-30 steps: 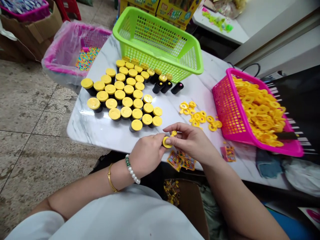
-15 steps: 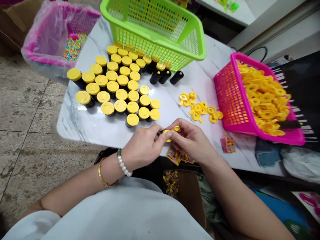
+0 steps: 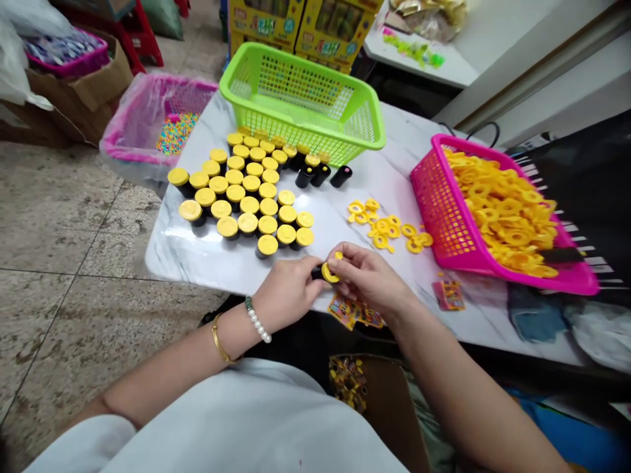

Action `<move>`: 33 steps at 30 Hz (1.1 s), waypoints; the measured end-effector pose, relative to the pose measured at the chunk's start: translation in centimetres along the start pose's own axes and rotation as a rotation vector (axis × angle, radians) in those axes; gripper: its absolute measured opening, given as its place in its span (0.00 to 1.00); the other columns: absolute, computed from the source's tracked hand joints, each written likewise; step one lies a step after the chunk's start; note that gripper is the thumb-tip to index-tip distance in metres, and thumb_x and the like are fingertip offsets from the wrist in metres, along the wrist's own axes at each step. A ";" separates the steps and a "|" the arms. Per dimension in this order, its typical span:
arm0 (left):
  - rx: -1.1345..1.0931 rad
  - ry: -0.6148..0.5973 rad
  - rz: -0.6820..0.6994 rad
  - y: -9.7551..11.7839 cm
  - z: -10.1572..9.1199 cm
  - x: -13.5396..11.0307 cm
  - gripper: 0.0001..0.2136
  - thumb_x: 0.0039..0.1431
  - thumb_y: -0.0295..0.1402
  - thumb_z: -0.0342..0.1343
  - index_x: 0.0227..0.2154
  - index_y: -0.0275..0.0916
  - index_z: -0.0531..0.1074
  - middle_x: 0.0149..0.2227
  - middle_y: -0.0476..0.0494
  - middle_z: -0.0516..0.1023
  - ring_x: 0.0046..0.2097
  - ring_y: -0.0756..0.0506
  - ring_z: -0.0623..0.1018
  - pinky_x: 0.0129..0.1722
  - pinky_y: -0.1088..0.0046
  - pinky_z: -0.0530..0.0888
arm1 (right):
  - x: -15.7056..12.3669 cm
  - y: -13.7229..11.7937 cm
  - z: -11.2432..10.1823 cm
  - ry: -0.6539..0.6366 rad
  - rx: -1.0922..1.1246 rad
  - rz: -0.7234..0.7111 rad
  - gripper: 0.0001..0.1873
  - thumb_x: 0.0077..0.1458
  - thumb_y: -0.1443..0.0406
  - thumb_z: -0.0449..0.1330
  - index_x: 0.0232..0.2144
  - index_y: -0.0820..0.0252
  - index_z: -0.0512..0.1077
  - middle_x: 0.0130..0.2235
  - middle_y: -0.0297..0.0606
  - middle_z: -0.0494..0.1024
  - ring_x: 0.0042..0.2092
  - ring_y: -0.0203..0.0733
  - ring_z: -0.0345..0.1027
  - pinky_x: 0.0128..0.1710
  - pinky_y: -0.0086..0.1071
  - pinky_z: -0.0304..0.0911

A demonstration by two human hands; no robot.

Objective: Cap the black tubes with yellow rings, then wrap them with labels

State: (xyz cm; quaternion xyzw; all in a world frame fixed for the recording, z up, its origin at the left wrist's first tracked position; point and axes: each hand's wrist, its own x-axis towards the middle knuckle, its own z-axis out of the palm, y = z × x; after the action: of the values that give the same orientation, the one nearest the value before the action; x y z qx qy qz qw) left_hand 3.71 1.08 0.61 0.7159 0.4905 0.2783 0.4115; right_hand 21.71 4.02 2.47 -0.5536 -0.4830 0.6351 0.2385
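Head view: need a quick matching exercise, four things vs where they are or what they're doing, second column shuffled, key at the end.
Things
1. Green basket
2. Loose yellow rings
3. Left hand
4. Right hand

Places and states
A. On the tabletop, between the yellow-capped tubes and the pink basket
B. Fingers on a yellow piece at one end of a black tube
C. Behind the yellow-capped tubes
D. Gripping the black tube

Pairs: 1-C, 2-A, 3-D, 4-B

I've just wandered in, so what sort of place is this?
Probably an assembly workshop: capped tubes stand on the table, a pink basket is heaped with yellow rings, and printed boxes are stacked behind.
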 end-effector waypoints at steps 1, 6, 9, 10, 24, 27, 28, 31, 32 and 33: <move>0.024 0.002 -0.015 -0.1 0.2 0.0 0.08 0.60 0.29 0.59 0.42 0.37 0.75 0.28 0.48 0.79 0.30 0.46 0.77 0.34 0.71 0.71 | -0.1 -0.2 0.1 -0.008 -0.022 0.017 0.24 0.44 0.50 0.71 0.31 0.57 0.65 0.18 0.22 0.65 0.16 0.27 0.53 0.15 0.23 0.44; 0.117 -0.025 -0.019 0.1 0.7 -0.2 0.04 0.62 0.27 0.55 0.39 0.35 0.72 0.33 0.42 0.80 0.36 0.43 0.79 0.36 0.69 0.73 | -0.9 -0.3 1.3 0.073 -0.317 -0.091 0.18 0.48 0.55 0.68 0.34 0.57 0.66 0.23 0.24 0.63 0.23 0.31 0.56 0.21 0.26 0.52; 0.207 -0.036 -0.014 0.2 1.0 -0.4 0.05 0.65 0.27 0.51 0.41 0.34 0.70 0.37 0.38 0.81 0.38 0.40 0.81 0.37 0.66 0.74 | -1.3 0.1 1.7 0.203 -0.472 -0.202 0.15 0.52 0.56 0.65 0.33 0.56 0.66 0.25 0.26 0.64 0.26 0.33 0.58 0.25 0.28 0.54; 0.226 -0.035 -0.016 0.2 1.1 -0.4 0.06 0.65 0.28 0.51 0.42 0.34 0.70 0.37 0.37 0.81 0.38 0.40 0.81 0.37 0.66 0.75 | -1.4 0.2 1.7 0.184 -0.455 -0.197 0.15 0.52 0.55 0.65 0.33 0.56 0.65 0.26 0.27 0.65 0.26 0.33 0.59 0.25 0.28 0.55; 0.134 -0.014 0.056 -0.3 1.1 -0.5 0.08 0.65 0.30 0.55 0.45 0.36 0.73 0.42 0.39 0.82 0.45 0.40 0.81 0.45 0.64 0.75 | 0.7 -1.7 -1.3 -0.124 -0.068 0.046 0.24 0.40 0.51 0.74 0.32 0.59 0.71 0.27 0.31 0.73 0.24 0.31 0.64 0.23 0.27 0.62; 0.114 -0.020 0.053 -0.3 1.2 -0.4 0.09 0.65 0.28 0.53 0.46 0.36 0.72 0.44 0.39 0.82 0.46 0.41 0.81 0.46 0.65 0.75 | -0.2 -2.1 -0.7 -0.157 -0.336 -0.003 0.18 0.50 0.54 0.69 0.37 0.56 0.68 0.30 0.31 0.74 0.27 0.35 0.68 0.25 0.29 0.65; 0.107 -0.023 0.049 -0.3 1.3 -0.3 0.09 0.65 0.27 0.53 0.46 0.36 0.71 0.43 0.38 0.82 0.46 0.41 0.81 0.45 0.65 0.75 | -0.7 -2.0 -0.3 -0.095 -0.436 -0.048 0.15 0.54 0.55 0.66 0.37 0.55 0.68 0.30 0.32 0.74 0.28 0.36 0.69 0.26 0.29 0.65; 0.092 0.000 0.031 -0.4 1.4 -0.5 0.09 0.64 0.26 0.51 0.45 0.36 0.70 0.40 0.38 0.81 0.43 0.40 0.81 0.43 0.64 0.76 | -2.2 -1.1 0.9 0.073 -0.602 -0.133 0.09 0.64 0.56 0.54 0.40 0.54 0.66 0.28 0.31 0.74 0.26 0.37 0.69 0.26 0.30 0.62; 0.083 0.024 0.029 -0.3 1.5 -0.7 0.09 0.63 0.27 0.51 0.45 0.36 0.69 0.38 0.39 0.81 0.41 0.41 0.81 0.40 0.65 0.76 | -2.5 -0.7 1.2 0.086 -0.598 -0.130 0.09 0.66 0.56 0.52 0.42 0.53 0.66 0.25 0.29 0.73 0.24 0.37 0.68 0.25 0.30 0.61; 0.066 0.052 0.033 -0.3 1.5 -0.9 0.09 0.63 0.28 0.52 0.46 0.36 0.68 0.35 0.40 0.80 0.38 0.42 0.81 0.37 0.66 0.76 | -2.6 -0.4 1.5 0.088 -0.578 -0.119 0.10 0.67 0.56 0.50 0.43 0.53 0.65 0.23 0.27 0.72 0.21 0.37 0.66 0.24 0.30 0.60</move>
State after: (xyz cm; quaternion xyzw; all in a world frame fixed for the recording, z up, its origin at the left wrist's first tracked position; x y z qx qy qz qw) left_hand 4.43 -0.17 -0.44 0.7296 0.4979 0.2874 0.3703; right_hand 20.93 1.49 3.94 -0.5962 -0.6645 0.4318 0.1284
